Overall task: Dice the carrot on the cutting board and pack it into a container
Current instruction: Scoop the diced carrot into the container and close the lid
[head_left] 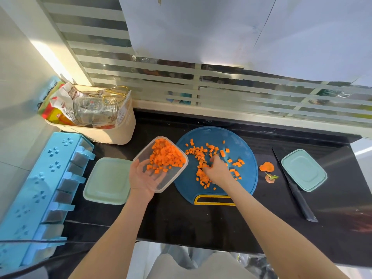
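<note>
Glossy black worktop (pixel 181 224), window (pixel 161 75) behind with frosted horizontal stripes, white paper sheets (pixel 201 27) over its top, pale wall (pixel 18 63) at left (sunlit streak across it)

No text can be read with certainty. The crumpled packets (pixel 65 96) in the beige basket (pixel 112 135) carry small printed lines and a red-and-yellow label (pixel 54 115), all too blurred to read. The blue bag (pixel 48 90) beside them shows dark letters, also not legible.

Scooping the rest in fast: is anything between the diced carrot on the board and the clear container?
Nothing visible: the left hand holds the lidless clear container at the cutting board's left edge, beside the diced carrot.
</note>
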### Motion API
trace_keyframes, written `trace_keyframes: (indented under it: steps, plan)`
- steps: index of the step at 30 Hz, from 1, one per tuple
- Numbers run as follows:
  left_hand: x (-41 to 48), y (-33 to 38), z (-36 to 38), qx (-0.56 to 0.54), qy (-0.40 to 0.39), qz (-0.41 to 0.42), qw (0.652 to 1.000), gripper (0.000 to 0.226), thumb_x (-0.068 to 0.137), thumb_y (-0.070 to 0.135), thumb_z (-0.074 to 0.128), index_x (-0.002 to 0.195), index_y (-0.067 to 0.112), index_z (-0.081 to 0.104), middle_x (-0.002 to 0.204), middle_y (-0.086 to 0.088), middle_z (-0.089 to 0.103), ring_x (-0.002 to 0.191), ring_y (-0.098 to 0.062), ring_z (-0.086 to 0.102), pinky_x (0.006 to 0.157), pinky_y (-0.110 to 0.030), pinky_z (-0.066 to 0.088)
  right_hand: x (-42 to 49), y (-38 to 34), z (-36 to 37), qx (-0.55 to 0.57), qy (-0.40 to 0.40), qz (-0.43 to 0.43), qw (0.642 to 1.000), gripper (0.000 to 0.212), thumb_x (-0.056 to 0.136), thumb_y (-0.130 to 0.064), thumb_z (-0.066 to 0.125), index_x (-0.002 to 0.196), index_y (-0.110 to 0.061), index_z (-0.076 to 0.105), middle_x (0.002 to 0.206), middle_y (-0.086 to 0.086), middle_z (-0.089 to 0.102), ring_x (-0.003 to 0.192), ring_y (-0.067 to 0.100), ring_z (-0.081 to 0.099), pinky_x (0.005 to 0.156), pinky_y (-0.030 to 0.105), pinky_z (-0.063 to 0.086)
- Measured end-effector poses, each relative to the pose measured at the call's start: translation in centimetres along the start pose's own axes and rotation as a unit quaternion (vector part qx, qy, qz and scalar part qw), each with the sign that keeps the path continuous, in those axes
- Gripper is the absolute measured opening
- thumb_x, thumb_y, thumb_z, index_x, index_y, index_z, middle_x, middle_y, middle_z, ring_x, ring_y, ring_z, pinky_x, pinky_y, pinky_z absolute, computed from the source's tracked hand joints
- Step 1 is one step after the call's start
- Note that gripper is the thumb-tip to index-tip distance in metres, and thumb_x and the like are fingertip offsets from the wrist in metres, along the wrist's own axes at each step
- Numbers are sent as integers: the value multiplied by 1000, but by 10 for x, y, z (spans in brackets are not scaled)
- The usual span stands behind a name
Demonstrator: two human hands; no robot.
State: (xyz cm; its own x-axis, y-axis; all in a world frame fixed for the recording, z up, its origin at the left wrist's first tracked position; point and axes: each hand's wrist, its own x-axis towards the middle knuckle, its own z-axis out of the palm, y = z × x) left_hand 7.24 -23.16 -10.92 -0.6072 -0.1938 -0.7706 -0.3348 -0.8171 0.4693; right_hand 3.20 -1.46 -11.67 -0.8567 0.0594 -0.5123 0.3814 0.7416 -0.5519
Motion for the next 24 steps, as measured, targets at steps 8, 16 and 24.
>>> trace_keyframes:
  steps: [8,16,24]
  plan:
    - [4,-2,-5,-20,7,-12,1000,47,100,43,29,126,10,50,142,-15,44,132,-34,41,106,-49,35,16,34,-35,-105,118,173,972,47,97,-23,49,134,0,32,136,21,37,125,41,39,97,44,39]
    - [15,-4,11,14,11,-14,1000,34,98,36,36,109,11,56,126,-17,54,113,-35,53,93,-49,44,37,3,-11,-51,15,1,999,24,88,-4,46,111,-3,43,113,13,41,92,29,43,93,46,43]
    - [20,0,13,137,24,-18,990,21,95,23,47,105,8,58,105,-13,60,91,-29,60,78,-45,51,31,-2,-3,-375,-101,-172,905,106,73,-73,61,153,-35,2,160,7,5,144,36,11,109,56,30]
